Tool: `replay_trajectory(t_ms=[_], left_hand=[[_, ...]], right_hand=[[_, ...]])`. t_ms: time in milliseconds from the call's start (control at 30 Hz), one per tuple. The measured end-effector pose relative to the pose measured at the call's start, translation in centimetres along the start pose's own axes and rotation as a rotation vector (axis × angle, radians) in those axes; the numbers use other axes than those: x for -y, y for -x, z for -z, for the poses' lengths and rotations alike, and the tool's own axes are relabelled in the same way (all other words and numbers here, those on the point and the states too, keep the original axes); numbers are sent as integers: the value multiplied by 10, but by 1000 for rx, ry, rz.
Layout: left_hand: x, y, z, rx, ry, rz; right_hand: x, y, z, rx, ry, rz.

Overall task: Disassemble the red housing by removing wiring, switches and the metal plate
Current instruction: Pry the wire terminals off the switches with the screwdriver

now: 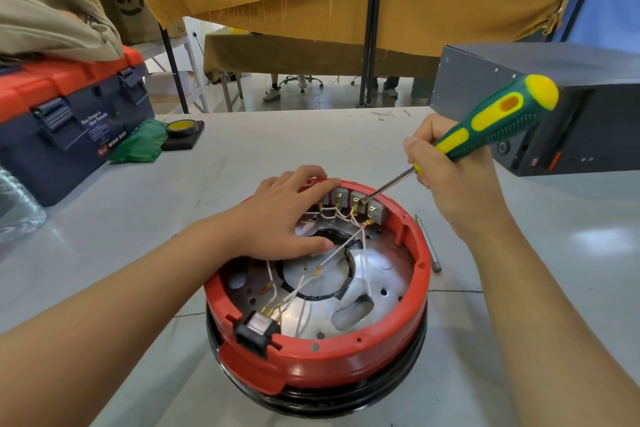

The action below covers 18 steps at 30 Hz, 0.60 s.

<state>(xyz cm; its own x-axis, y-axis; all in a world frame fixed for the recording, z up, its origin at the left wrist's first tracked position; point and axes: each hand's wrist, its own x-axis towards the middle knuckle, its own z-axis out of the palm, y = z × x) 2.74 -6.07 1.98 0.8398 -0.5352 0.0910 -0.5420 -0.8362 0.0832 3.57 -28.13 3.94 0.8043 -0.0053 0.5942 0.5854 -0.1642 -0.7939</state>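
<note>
On grey table (242,156) — left hand (284,218) flat, right hand (450,180) gripping screwdriver (485,128).

One head-worn view looks forward and down, close over the table (242,156).

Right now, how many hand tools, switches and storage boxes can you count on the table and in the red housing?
Hand tools: 2, the green-yellow screwdriver and the grey tool lying beside the red housing.
Grey switches on the far wall: 4.
Toolbox: 1.
Total: 7.
</note>
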Motion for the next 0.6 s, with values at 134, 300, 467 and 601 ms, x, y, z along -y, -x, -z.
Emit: replay_trajectory(t_ms=[134,300,467,601], left_hand=[[2,-1,2,18,17,-28],[2,-4,5,4,22,-19],[-12,-12,6,-51,-175,46],[-22,-13,2,-78,-156,62]], right_hand=[[4,1,1,22,33,13],[10,4,1,86,131,94],[12,4,1,129,190,134],[14,3,3,154,222,161]])
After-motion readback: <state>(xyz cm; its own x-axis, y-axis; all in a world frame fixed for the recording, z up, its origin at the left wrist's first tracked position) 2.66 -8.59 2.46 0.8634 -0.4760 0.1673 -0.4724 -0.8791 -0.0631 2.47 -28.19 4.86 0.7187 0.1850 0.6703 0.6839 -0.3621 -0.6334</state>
